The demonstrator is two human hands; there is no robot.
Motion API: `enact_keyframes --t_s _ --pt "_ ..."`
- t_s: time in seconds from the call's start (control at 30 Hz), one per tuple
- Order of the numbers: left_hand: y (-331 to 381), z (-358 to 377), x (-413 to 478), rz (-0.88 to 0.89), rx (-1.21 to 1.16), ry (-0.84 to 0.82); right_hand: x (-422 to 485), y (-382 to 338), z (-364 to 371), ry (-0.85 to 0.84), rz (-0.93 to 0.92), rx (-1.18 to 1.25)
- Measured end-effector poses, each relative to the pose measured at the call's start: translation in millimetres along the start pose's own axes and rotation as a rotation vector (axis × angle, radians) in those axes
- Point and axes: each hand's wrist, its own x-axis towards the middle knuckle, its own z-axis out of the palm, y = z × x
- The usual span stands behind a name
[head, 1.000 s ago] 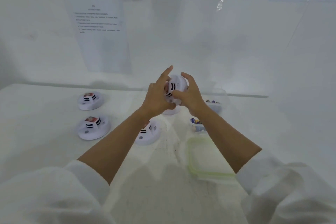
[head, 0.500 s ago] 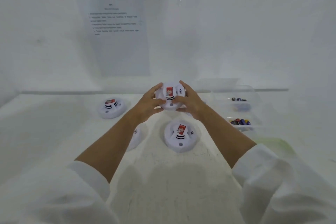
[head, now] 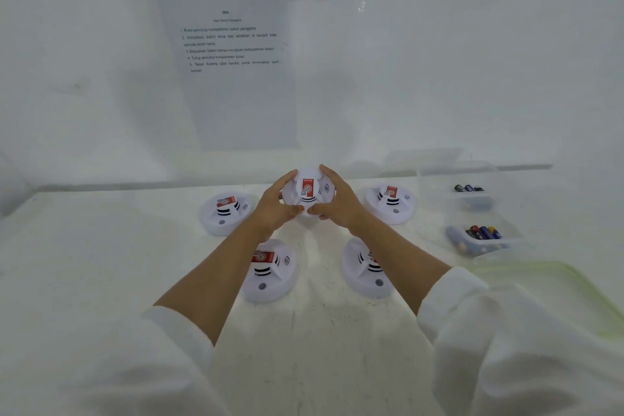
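Left grip and right grip both grasp one round white plastic smoke detector with a red label. We see it held between them at mid-back of the white counter, label facing us. Thumbs nearly meet at its near edge and fingers wrap the far sides. We cannot tell if it touches the counter. Four more like it sit around: far-left detector, near-left detector, near-right detector, far-right detector. The near two are partly hidden by the forearms. To the right are a far clear plastic tub and a near clear plastic tub, both with batteries. A green-rimmed clear lid lies at the right edge, and a printed sheet is on the wall behind.
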Motion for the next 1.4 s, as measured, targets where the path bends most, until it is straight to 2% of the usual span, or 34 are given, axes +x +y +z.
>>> enact_keyframes --t_s 0.83,1.17,1.33,1.4 --pt "-16 -6 16 0.005 0.103 -0.037 20 22 -5 -0.043 -0.014 -0.202" --pt "-16 -5 17 -0.001 0.104 -0.043 17 20 -4 -0.038 -0.009 -0.19" --pt "-16 -6 18 0.004 0.108 -0.052 14 16 -7 -0.09 -0.07 -0.218" --pt "-16 -6 18 0.002 0.104 -0.055 10 17 -12 -0.099 -0.013 -0.104"
